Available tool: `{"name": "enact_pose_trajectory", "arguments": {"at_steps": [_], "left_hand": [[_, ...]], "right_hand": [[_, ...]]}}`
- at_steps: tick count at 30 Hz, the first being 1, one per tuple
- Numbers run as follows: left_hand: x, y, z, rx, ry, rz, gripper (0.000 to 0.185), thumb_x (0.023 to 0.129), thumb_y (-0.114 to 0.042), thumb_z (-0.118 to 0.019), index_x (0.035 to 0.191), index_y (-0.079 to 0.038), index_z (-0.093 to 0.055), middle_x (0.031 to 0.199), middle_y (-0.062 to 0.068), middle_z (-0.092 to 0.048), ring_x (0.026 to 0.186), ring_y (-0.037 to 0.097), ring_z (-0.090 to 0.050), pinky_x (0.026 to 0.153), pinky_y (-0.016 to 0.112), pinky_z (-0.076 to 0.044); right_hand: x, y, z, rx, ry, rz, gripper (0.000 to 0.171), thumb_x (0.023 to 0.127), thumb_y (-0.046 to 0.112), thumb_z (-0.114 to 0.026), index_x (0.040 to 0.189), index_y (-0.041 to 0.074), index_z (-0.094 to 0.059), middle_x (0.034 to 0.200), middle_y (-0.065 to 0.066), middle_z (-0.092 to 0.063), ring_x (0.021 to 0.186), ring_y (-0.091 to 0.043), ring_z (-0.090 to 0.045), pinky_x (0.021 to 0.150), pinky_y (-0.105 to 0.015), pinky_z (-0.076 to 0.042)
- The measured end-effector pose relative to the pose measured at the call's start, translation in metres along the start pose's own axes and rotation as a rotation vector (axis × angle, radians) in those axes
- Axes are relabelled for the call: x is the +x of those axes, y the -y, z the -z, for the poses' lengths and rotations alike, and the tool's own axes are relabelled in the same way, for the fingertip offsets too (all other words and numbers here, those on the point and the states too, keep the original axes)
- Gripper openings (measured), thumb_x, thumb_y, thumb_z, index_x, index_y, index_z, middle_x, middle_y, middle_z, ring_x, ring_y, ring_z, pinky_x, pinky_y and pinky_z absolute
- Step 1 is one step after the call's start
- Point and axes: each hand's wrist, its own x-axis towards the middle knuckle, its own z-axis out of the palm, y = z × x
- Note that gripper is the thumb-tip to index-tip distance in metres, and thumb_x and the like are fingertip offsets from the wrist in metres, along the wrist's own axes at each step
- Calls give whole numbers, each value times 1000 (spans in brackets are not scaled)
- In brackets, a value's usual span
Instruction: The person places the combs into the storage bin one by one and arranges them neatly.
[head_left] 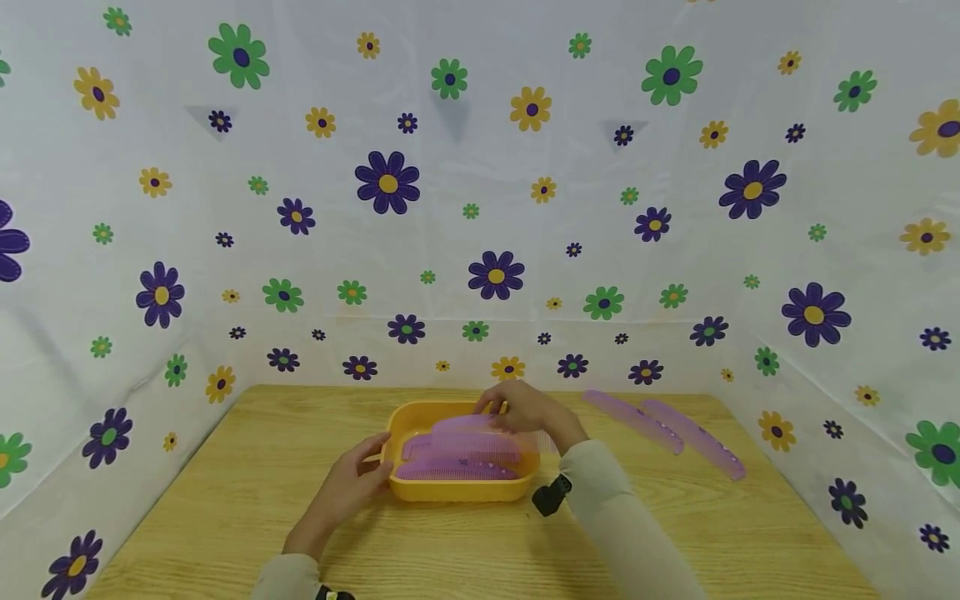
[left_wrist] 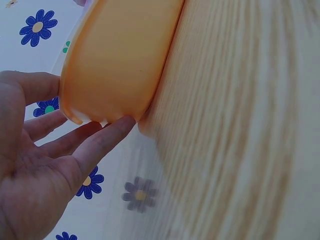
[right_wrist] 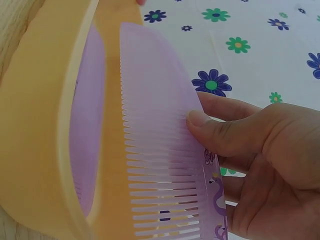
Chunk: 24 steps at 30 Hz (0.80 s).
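A yellow-orange plastic basin (head_left: 465, 492) stands on the wooden table with purple combs (head_left: 450, 471) lying in it. My left hand (head_left: 352, 479) is at the basin's left end, its fingers extended and touching the outer wall and rim. In the left wrist view the fingertips (left_wrist: 127, 122) reach down to the basin's lower corner. Over the basin, my right hand (head_left: 525, 408) pinches a translucent lilac comb (right_wrist: 160, 90) by its printed spine, between thumb and fingers. The comb's teeth point away from the palm. Part of the right-hand fingers is hidden behind the comb.
Two more purple combs, a left one (head_left: 637, 417) and a right one (head_left: 697, 437), lie slantwise on the table (head_left: 292, 442) right of the basin. A white flower-printed sheet (head_left: 450, 233) closes off the back and both sides.
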Motion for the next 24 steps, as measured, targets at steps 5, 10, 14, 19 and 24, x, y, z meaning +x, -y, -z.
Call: {"name": "enact_pose_trajectory", "arguments": {"at_steps": [5, 10, 14, 19, 24], "left_hand": [[0, -1, 0, -6, 7, -8, 54, 104, -15, -61, 155, -5, -44, 153, 26, -49, 130, 41, -60, 93, 36, -63], [0, 0, 0, -3, -5, -5, 54, 104, -16, -62, 154, -7, -45, 153, 25, -50, 130, 40, -60, 92, 35, -64], [-1, 1, 0, 0, -10, -5, 55, 103, -18, -63, 154, -7, -46, 153, 24, -50, 130, 39, -60, 92, 35, -63], [-1, 2, -1, 0, -13, -2, 55, 103, -18, -63, 154, -8, -46, 154, 23, -49, 132, 40, -59, 93, 35, -63], [1, 3, -2, 10, -23, 3, 54, 103, -16, -63, 155, -10, -46, 154, 22, -50, 132, 39, -59, 93, 32, -63]], "right_hand": [[3, 5, -3, -1, 0, 7, 26, 95, -4, -66, 118, 6, -75, 107, -16, -73, 77, -15, -66, 68, -24, -62], [8, 8, -8, 3, -6, 10, 26, 95, -4, -66, 117, 8, -76, 107, -13, -73, 79, -14, -64, 70, -24, -61], [11, 8, -13, 19, -8, 16, 26, 95, -4, -67, 117, 7, -76, 107, -14, -73, 78, -14, -65, 69, -24, -61], [14, 9, -16, 14, -7, 33, 25, 95, -3, -67, 116, 7, -76, 107, -13, -74, 82, -15, -65, 71, -25, -61], [18, 12, -21, 10, -18, 9, 27, 95, -3, -67, 116, 11, -77, 112, -9, -73, 97, -19, -64, 81, -30, -62]]}}
